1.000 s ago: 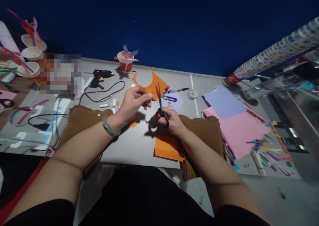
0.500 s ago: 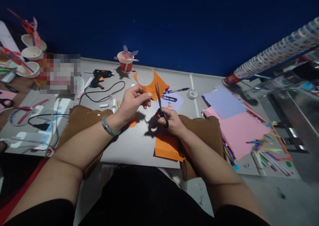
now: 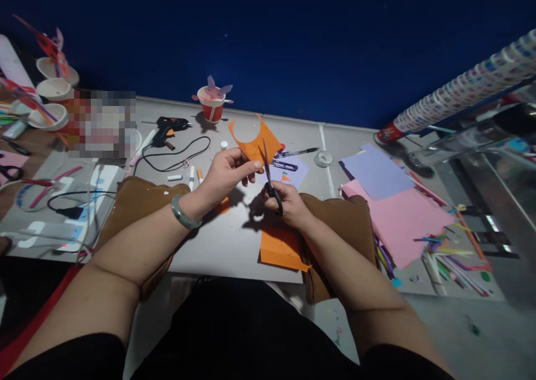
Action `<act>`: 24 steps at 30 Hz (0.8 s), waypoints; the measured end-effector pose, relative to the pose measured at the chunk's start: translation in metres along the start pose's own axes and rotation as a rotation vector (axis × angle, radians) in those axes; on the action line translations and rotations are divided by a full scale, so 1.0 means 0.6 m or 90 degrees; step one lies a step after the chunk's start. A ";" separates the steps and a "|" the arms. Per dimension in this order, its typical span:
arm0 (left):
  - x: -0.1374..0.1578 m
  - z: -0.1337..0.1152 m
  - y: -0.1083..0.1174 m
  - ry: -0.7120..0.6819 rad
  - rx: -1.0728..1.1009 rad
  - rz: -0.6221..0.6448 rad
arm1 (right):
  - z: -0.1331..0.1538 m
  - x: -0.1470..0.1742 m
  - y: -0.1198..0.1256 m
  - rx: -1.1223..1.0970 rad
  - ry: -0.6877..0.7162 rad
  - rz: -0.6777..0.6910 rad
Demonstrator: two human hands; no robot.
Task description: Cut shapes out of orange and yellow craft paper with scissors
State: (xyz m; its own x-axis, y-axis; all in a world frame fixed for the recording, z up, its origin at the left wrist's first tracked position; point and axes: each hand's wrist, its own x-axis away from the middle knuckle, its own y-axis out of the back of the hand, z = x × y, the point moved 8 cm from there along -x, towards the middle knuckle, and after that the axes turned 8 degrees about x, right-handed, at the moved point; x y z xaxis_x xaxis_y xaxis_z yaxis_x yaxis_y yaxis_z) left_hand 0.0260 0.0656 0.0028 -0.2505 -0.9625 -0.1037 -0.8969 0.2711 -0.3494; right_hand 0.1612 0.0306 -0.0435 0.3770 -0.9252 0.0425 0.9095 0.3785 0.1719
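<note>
Holding both forearms over the gray table (image 3: pixel 218 249), one above each brown cushion: L cushion (image 3: pixel 140 201) & R cushion (image 3: pixel 343 218). Nearest me on the tabletop, a flat orange sheet (image 3: pixel 281 249) lies next to the R cushion. Green bangle (image 3: pixel 184 212) on my L wrist. Just past it, partly under my L hand (image 3: pixel 230 173), an orange scrap (image 3: pixel 223 206) sits on the table.

My R hand (image 3: pixel 288 202) grips the black-handled scissors (image 3: pixel 268 168), fingers round the loops, blades up & away from me. L hand's pinching the cut orange paper (image 3: pixel 259 145) btwn thumb & fingers; it's up off the table, w/ a big round notch in its far edge. Blades overlap its R part from here; can't tell if they're actually biting in.

L of my L hand: white marker (image 3: pixel 191 178). R of the held paper: utility knife (image 3: pixel 287 166), then a dark pen (image 3: pixel 305 151) & a tape roll (image 3: pixel 323 158). Farther R, lilac sheet (image 3: pixel 379 171) on top of pink paper (image 3: pixel 410 218).

Further back on the L, black glue gun (image 3: pixel 170 130) w/ its cord looped. Beyond, red-&-white paper cup (image 3: pixel 212 112) w/ pink cutouts, standing nr the far edge. Far R, long cup stack (image 3: pixel 460 90), tilted in view. Blue wall (image 3: pixel 293 45) behind.
</note>
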 end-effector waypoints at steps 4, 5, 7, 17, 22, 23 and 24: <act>-0.001 0.000 0.002 0.001 -0.007 -0.004 | -0.003 0.000 0.001 0.004 0.000 -0.005; -0.001 0.000 0.002 0.002 -0.008 -0.003 | -0.003 0.000 0.001 0.006 0.000 -0.005; -0.001 0.000 0.002 0.001 -0.004 -0.002 | -0.004 0.001 0.001 0.005 -0.001 -0.002; -0.002 -0.002 0.002 -0.006 -0.013 0.000 | -0.004 0.000 0.001 0.011 -0.008 0.002; -0.002 -0.003 0.003 -0.010 -0.008 -0.005 | -0.001 0.000 0.000 0.005 -0.006 0.002; -0.002 -0.004 0.003 -0.011 -0.008 -0.005 | -0.001 0.000 0.000 0.006 -0.005 0.003; -0.002 -0.004 0.003 -0.011 -0.009 -0.005 | 0.000 0.000 0.000 0.008 -0.004 0.003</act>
State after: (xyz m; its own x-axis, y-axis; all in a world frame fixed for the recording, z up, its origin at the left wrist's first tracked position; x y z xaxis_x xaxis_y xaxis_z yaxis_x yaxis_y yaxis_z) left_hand 0.0242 0.0674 0.0046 -0.2367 -0.9644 -0.1175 -0.9037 0.2630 -0.3378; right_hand 0.1612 0.0306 -0.0437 0.3799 -0.9237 0.0492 0.9055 0.3822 0.1845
